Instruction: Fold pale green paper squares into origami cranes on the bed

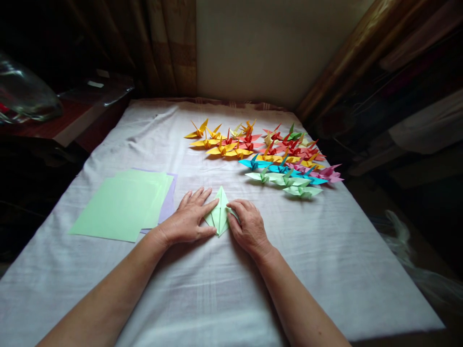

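A pale green folded paper, a narrow diamond with a crease down its middle, lies flat on the white tablecloth between my hands. My left hand rests spread at its left side, thumb and index finger touching the paper. At the right edge, my right hand has its fingers curled, with thumb and index finger closed on a side flap. The tips of those fingers partly cover the flap. Left of my left hand lies a stack of light green paper sheets, a purple sheet showing from beneath it.
Several folded paper cranes in yellow, red, blue, pink and green stand in rows at the back right. A dark red side table with a clear plastic item is at the left. Curtains hang behind.
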`<state>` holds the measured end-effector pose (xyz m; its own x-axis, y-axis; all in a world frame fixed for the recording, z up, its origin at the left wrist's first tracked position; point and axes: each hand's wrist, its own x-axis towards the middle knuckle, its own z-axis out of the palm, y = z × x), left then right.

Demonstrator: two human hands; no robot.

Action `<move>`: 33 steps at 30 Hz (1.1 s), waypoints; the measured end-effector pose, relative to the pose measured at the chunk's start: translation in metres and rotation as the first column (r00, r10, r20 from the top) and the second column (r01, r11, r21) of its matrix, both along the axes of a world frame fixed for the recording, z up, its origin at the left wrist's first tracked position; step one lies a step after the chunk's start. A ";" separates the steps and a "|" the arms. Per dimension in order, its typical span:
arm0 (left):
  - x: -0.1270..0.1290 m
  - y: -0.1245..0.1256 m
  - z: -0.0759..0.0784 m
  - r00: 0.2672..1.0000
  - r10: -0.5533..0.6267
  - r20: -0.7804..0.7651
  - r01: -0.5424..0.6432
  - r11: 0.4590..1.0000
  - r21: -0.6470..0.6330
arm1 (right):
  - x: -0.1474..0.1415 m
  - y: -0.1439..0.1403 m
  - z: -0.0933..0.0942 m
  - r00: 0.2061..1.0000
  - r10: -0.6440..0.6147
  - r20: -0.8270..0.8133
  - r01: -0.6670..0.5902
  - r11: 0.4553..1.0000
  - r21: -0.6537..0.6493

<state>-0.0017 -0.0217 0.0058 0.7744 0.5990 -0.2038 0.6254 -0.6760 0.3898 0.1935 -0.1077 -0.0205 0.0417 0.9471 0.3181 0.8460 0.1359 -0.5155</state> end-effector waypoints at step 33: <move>0.002 0.004 -0.017 0.989 0.084 0.123 -0.099 0.987 0.123 | 0.009 -0.019 0.000 0.919 0.263 0.295 -0.270 0.963 -0.018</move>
<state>0.0007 -0.0181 -0.0108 0.7290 0.6837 -0.0320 0.6421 -0.6670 0.3778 0.2025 -0.1269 -0.0209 -0.3088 0.9027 0.2997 0.8893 0.3857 -0.2456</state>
